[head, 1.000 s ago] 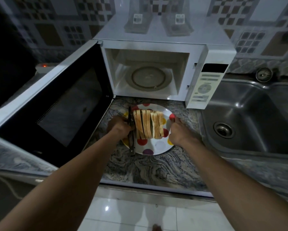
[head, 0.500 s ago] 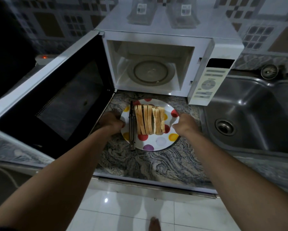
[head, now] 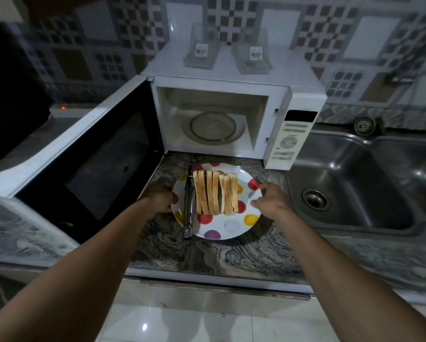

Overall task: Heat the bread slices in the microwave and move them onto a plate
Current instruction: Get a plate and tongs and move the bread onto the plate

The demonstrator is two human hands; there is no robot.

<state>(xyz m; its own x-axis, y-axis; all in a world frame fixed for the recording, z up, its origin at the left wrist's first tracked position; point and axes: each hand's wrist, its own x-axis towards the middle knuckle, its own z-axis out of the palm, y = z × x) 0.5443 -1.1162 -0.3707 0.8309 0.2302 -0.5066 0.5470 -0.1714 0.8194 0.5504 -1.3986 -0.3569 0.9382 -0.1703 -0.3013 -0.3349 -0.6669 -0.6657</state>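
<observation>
A white round plate with coloured dots (head: 234,234) sits on the marbled grey stone bench (head: 207,255) at the centre of the frame, just below the open white microwave (head: 231,82), whose glass turntable (head: 213,125) is bare. On the plate a row of tan bread slices (head: 215,193) stands on edge, with a pair of steel tongs (head: 189,206) lying along its left side. The left hand (head: 161,197) curls round the plate's left rim. The right hand (head: 271,201) is at the right rim with fingers spread loose, holding nothing. Whether the bread is heated I cannot tell. If heating is to come, this looks like the loading step: take the metal tongs off, grip both rims, and lift the plate level into the cavity so that the upright slices do not topple
</observation>
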